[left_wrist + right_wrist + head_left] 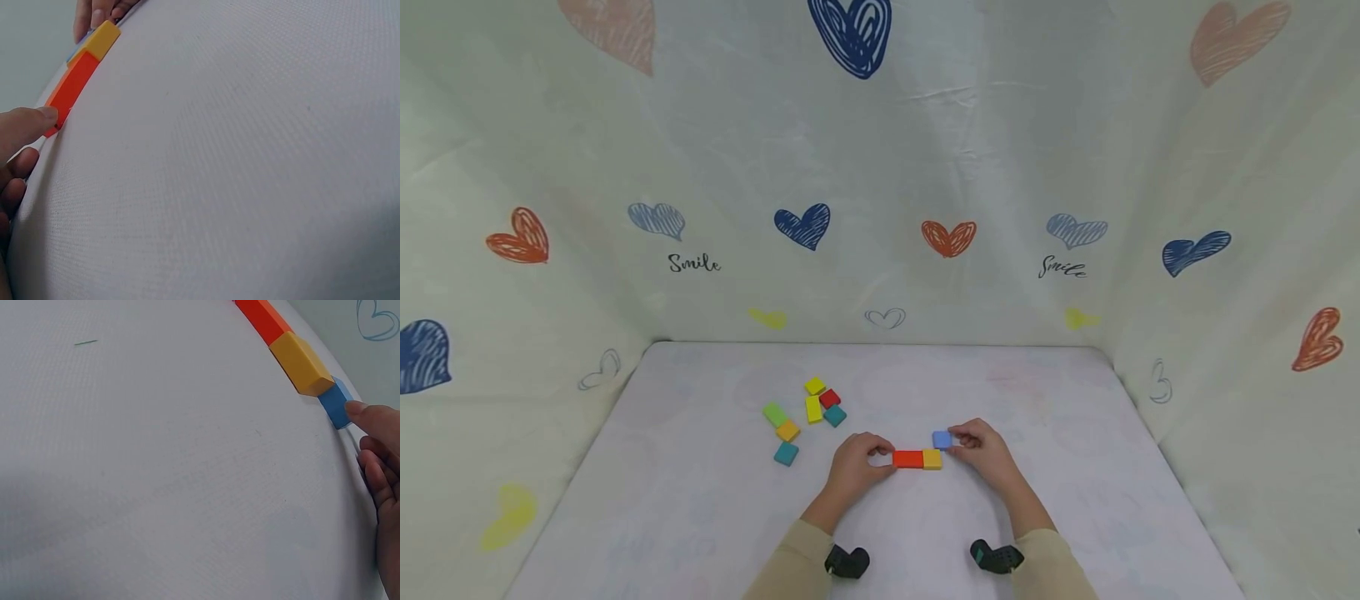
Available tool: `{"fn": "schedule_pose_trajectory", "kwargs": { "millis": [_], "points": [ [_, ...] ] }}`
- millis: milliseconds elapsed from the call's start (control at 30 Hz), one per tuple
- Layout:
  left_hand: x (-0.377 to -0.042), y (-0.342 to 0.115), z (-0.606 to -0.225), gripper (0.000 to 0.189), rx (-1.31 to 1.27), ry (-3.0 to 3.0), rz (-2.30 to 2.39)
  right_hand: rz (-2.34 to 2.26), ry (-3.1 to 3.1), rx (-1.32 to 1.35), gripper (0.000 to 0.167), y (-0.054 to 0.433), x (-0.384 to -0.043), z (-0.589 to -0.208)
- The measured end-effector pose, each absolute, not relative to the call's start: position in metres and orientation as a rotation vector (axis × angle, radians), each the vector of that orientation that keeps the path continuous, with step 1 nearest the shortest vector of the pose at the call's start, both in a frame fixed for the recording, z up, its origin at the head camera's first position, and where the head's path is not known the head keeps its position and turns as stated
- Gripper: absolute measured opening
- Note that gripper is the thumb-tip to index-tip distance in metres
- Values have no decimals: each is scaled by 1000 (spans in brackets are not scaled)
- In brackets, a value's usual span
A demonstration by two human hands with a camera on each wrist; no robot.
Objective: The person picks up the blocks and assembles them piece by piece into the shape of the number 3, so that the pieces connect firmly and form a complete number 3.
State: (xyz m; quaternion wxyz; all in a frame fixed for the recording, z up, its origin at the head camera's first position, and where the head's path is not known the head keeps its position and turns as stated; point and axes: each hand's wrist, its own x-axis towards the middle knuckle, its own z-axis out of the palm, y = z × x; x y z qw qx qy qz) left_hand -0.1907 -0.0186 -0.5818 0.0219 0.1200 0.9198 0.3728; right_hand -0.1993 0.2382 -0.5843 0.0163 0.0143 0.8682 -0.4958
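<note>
A red block [907, 459] and a yellow-orange block [932, 459] lie end to end on the table in front of the person. My left hand [859, 463] pinches the left end of the red block between thumb and fingers. With thumb and fingertips, my right hand [988, 454] grips a small blue block [942, 440], just beyond the yellow-orange block's right end. In the right wrist view, the blue block [336, 404] sits right at the corner of the yellow-orange block [302, 364], and the thumb presses its near side.
To the left lies a loose scatter of blocks: a green block [774, 414], an orange block [787, 431], a teal block [786, 453], a dark red block [830, 398] and several others. A white curtain [880, 167] printed with hearts stands behind the table [700, 533].
</note>
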Motion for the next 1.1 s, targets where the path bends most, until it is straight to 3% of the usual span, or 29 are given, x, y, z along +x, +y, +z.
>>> {"fn": "schedule_pose_trajectory", "kwargs": {
  "millis": [1100],
  "points": [
    [-192,-22,-580,30,300,2724,1270,-1561,2663,23,32,240,-199,-581]
  ]
}}
